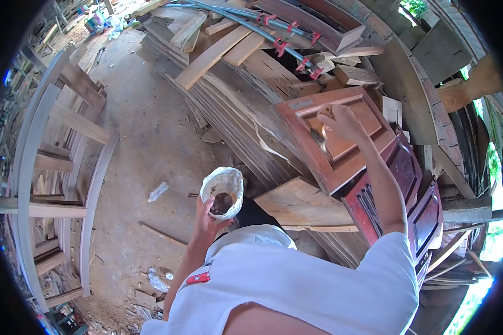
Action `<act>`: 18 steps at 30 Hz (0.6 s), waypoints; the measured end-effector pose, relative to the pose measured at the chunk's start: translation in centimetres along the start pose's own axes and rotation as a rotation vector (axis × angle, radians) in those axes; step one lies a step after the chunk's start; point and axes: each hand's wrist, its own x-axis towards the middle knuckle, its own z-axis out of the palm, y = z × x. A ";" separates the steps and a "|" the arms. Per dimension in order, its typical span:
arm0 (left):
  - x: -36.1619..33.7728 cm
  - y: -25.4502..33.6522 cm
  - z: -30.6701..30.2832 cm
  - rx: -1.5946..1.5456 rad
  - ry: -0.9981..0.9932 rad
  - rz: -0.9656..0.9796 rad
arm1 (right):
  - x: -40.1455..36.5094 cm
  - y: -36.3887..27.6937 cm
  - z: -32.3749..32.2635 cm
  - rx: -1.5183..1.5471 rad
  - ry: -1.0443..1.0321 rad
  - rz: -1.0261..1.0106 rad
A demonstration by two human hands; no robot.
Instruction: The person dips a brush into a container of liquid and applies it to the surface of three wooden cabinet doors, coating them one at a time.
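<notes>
My left hand [208, 219] grips a white plastic tub [222, 191] with dark brown paste inside, held low in front of my chest. My right hand [341, 121] reaches out to a reddish-brown panelled wooden door [302, 114] leaning on stacked boards. It holds a small metal putty knife [320, 138] whose blade rests on the door's recessed panel. My white shirt fills the bottom of the view.
Stacked planks [229, 95] with red-handled bar clamps [279, 46] lie behind the door. More red panelled doors [413, 206] lean at right. Bare wooden frames [56, 167] stand at left. The dirt floor [145, 151] carries a crushed bottle [157, 191] and scraps.
</notes>
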 end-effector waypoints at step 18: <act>14.6 12.2 7.6 0.014 -0.067 -0.025 | 10.4 14.3 -1.2 0.703 0.266 0.299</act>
